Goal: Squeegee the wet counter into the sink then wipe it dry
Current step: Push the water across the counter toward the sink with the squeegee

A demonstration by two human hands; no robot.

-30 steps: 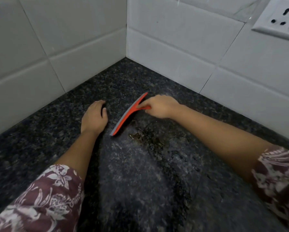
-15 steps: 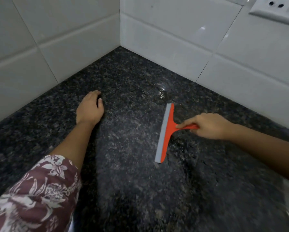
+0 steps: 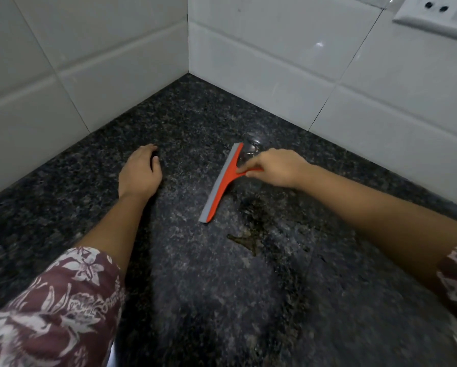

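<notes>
My right hand (image 3: 277,168) grips the handle of the orange plastic squeegee with the grey rubber blade (image 3: 220,185). Its long blade runs from far to near, just left of that hand and resting on the dark speckled stone counter (image 3: 63,186). My left hand (image 3: 139,172) lies flat and empty, further left. A puddle (image 3: 251,234) sits near the blade's near end.
</notes>
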